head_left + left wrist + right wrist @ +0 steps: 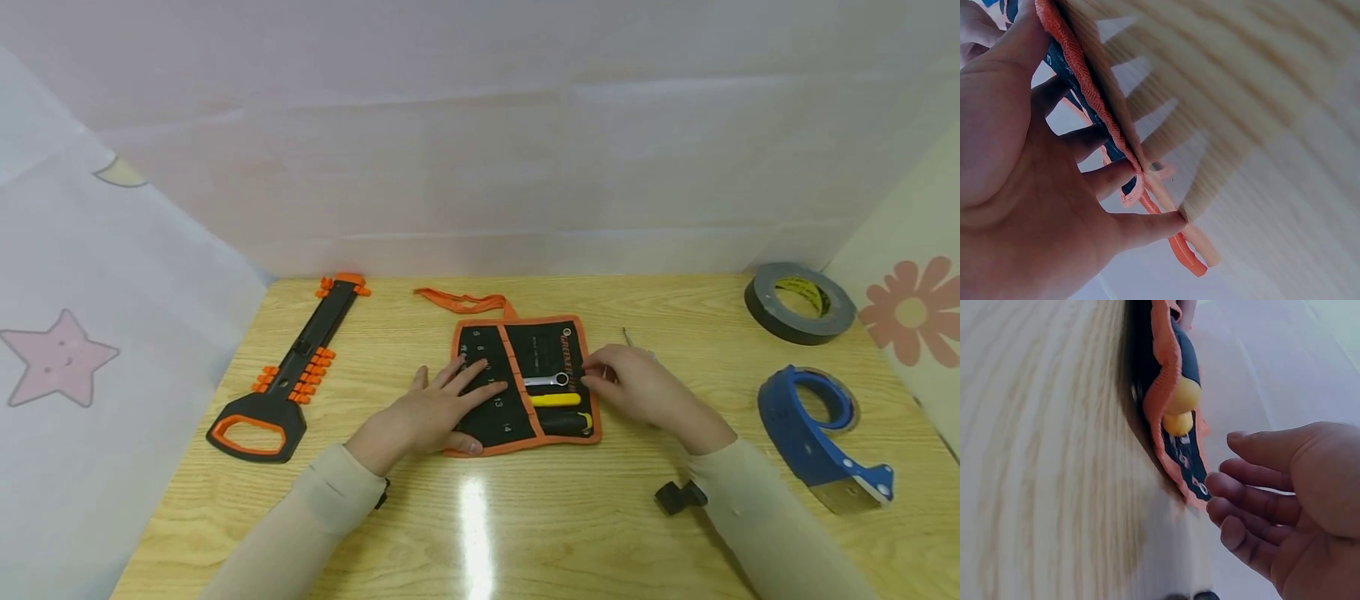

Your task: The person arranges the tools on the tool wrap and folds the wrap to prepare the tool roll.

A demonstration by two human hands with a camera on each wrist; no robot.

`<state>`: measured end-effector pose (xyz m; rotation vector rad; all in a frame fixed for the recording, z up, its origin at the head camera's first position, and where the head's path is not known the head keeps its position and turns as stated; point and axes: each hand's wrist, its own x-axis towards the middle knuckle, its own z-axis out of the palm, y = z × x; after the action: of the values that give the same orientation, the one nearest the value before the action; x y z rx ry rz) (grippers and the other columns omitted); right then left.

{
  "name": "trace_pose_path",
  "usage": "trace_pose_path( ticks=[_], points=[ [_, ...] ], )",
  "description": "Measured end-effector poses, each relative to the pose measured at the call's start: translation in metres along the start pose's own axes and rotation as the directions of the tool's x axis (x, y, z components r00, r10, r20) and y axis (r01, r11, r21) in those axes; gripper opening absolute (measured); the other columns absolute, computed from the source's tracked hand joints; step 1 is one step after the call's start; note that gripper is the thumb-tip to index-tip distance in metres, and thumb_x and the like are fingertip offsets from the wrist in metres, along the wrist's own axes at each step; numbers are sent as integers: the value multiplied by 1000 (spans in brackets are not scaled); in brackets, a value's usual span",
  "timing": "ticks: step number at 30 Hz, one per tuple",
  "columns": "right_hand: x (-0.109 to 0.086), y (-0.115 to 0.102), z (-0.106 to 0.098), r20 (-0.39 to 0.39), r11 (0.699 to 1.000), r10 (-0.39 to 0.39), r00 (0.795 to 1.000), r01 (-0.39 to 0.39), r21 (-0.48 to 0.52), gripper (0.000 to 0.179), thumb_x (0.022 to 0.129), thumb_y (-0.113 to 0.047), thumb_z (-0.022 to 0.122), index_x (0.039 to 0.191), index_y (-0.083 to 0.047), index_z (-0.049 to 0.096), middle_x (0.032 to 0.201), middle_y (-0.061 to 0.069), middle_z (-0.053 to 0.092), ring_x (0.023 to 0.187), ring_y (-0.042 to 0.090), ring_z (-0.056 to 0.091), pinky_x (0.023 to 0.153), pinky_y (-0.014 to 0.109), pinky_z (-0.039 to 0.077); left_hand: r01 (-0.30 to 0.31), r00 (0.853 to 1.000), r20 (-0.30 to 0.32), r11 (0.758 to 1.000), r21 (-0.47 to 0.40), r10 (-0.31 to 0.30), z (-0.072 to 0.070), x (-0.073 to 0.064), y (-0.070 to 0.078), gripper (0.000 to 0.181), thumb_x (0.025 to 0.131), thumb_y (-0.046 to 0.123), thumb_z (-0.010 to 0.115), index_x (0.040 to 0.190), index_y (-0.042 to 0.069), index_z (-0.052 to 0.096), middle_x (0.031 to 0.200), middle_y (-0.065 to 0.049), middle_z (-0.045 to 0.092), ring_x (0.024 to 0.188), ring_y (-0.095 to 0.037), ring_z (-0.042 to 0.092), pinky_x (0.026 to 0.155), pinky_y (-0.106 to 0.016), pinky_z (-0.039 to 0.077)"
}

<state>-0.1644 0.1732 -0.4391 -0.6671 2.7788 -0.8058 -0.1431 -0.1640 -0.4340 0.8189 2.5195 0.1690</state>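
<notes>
A black fabric tool pouch (517, 450) with orange trim lies unrolled on the table. My left hand (431, 412) rests on its left, numbered part with fingers spread. In the right pockets sit a wrench (547, 380), a yellow handle (555, 400) and a black-and-yellow handle (566, 423). By the pouch's right edge is my right hand (637, 385), its fingers loosely bent. In the right wrist view a gap shows between that thumb and the fingers, with nothing held. The thin metal end of a tool (627, 336) shows on the table just behind this hand.
On the left lies a black bar tool (300, 358) with orange clips and a loop handle. A dark tape roll (765, 312) lies at the back right, with a blue tape dispenser (802, 429) in front of it. An orange strap (468, 302) trails behind the pouch.
</notes>
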Motion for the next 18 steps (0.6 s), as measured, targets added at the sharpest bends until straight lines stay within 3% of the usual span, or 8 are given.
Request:
trace_pose_path(
  ticks=[7, 18],
  points=[
    [-22, 7, -13, -75, 996, 85, 994, -86, -18, 19, 104, -19, 73, 109, -1, 78, 87, 1, 71, 75, 11, 58, 70, 33, 51, 5, 1000, 5, 1000, 2, -5, 1, 0, 1, 95, 96, 57, 72, 174, 39, 21, 184, -6, 4, 170, -42, 5, 124, -82, 17],
    [-52, 25, -22, -129, 984, 172, 977, -176, -23, 14, 102, -19, 75, 98, -5, 77, 80, -2, 66, 68, 11, 52, 62, 29, 43, -6, 1000, 0, 1000, -6, 6, 0, -1, 1, 94, 96, 56, 72, 174, 39, 22, 184, -7, 4, 170, -42, 4, 124, -83, 17]
  ],
)
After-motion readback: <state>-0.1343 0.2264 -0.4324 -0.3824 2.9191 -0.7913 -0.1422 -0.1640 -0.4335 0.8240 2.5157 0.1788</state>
